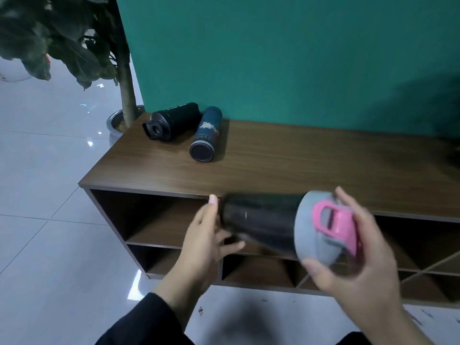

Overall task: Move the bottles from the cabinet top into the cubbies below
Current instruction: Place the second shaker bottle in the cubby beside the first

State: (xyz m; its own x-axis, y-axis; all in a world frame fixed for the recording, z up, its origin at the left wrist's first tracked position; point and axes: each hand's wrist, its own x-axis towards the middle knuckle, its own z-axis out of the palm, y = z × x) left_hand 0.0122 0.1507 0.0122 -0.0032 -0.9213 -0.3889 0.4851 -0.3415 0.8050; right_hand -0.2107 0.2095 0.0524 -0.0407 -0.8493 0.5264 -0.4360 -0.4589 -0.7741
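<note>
A dark bottle with a grey lid and pink flip cap [263,224] is held sideways in front of the cabinet's upper cubbies. My right hand [358,260] grips its lid end. At its base end is my left hand [204,242], fingers spread against it. The bottle is motion-blurred. On the wooden cabinet top [298,165] lie two more bottles at the back left: a black bottle [171,120] with an open spout cap, and a dark blue patterned bottle [207,134] beside it.
The upper left cubby [154,220] is open below the cabinet's top edge, with more cubbies under it and to the right. A potted plant [124,95] stands left of the cabinet by the green wall. Pale tiled floor [44,220] surrounds the cabinet.
</note>
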